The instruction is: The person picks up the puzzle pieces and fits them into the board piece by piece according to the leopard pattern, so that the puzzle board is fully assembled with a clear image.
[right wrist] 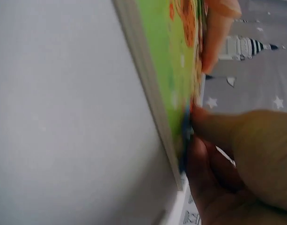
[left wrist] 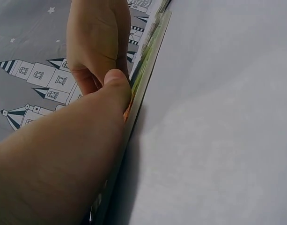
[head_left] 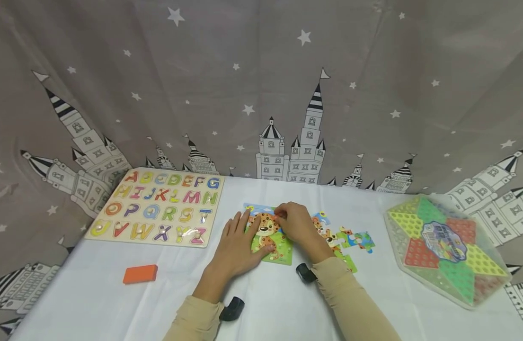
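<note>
A jigsaw puzzle [head_left: 283, 256] with a spotted cartoon animal on green and blue lies at the middle of the table. My left hand [head_left: 237, 247] rests on its left side, fingers spread and thumb across the lower part. At the puzzle's upper right, my right hand [head_left: 298, 228] pinches a puzzle piece between thumb and fingers; in the right wrist view a blurred blue part of the piece [right wrist: 186, 133] shows at the board's edge. The fingers cover most of that piece. Just right of the right hand lie several loose puzzle pieces [head_left: 358, 239], partly hidden by the forearm.
An alphabet board [head_left: 167, 206] with knobbed letters lies at the back left. Nearer the front left is an orange block [head_left: 140, 274]. A hexagonal Chinese checkers box [head_left: 446, 251] stands at the right. Behind the white table hangs a grey castle-print curtain [head_left: 218, 94].
</note>
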{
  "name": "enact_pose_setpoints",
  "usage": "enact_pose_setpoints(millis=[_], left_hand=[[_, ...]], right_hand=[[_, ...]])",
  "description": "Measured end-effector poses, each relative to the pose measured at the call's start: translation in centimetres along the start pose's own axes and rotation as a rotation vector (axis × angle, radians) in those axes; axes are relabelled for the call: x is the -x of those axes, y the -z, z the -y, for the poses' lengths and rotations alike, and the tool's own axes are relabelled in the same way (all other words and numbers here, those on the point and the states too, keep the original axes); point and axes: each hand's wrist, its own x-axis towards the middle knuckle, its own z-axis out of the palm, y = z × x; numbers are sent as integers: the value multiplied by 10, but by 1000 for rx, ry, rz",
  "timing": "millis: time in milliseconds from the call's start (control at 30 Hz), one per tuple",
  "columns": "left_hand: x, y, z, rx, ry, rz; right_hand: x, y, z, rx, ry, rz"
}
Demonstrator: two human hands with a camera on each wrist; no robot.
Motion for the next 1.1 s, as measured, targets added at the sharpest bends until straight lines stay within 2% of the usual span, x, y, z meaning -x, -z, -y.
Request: enact_pose_setpoints(millis=[133,300,433,567,733,933,1100], left_hand=[[-1,-1,-1,5,4,-16],[-2,-4,-2,11,9,-12],[-2,-4,-1,1,22,-6],[-2,-3,0,-4,24,-1],[-2,-3,1,-2,24,-4],[-2,-3,1,-7,30,10],[-3,-3,1,-10,28,4]], right_hand=[[4,17,-12,-48,-25,7],[14,59,-52,-32,-79,24],[20,80,-82,13,-100,104],[21,86,-95,38,-89,150],[19,85,-95,39,-94,141],[21,87,-97,-96,-126,138],[21,87,-95,-204,-94,123]])
